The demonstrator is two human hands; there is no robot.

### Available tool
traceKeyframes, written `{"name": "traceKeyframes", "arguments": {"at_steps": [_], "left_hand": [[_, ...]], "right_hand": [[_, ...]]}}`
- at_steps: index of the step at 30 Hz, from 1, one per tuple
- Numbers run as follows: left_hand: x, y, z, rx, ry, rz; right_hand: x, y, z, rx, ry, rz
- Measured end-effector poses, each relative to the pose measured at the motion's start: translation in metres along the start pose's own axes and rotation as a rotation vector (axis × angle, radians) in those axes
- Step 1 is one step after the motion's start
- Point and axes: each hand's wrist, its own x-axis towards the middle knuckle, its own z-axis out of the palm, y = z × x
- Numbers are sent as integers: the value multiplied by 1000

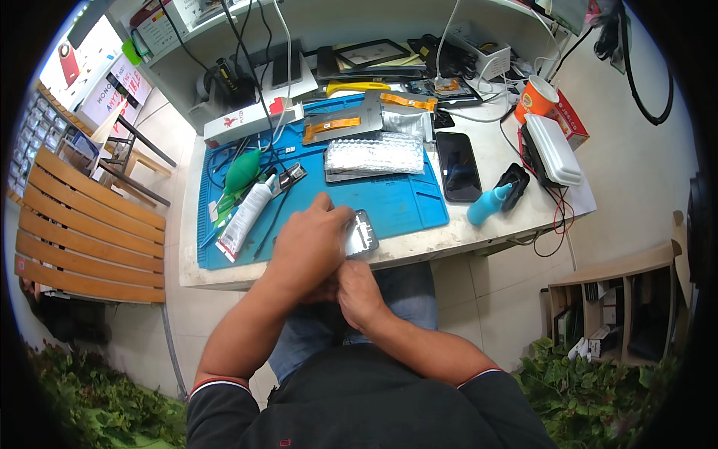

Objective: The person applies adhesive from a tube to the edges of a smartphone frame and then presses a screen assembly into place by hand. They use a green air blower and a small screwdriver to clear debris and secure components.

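Phone (363, 234), flat, round-cornered, shows beside left grip (310, 241) and right grip (360, 293), whose hold I cannot tell.

left grip (310, 239) at phone-like device (363, 233)

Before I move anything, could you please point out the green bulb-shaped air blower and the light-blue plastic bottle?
Green bulb-shaped air blower (241, 173): head view, on its bulb.
Light-blue plastic bottle (484, 209): head view, on its body.
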Motion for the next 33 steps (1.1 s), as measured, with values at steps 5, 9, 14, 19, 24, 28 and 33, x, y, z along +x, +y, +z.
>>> {"name": "traceKeyframes", "arguments": {"at_steps": [5,9,14,19,24,28,33], "left_hand": [[-2,-3,1,-27,26,10],[-1,-4,2,-39,40,16],[-1,-4,2,-37,33,6],[0,-2,-3,-17,10,3],[0,-1,-4,2,11,-17],[2,-5,-5,16,9,-6],[11,-9,-20,2,-51,61]], "right_hand": [[3,4,0,-27,19,-23],[2,2,1,5,17,8],[3,6,-3,-22,17,-10],[2,2,-2,-20,4,23],[1,3,-4,3,-9,33],[0,2,-2,-13,-7,38],[0,-5,0,-53,0,74]]}}
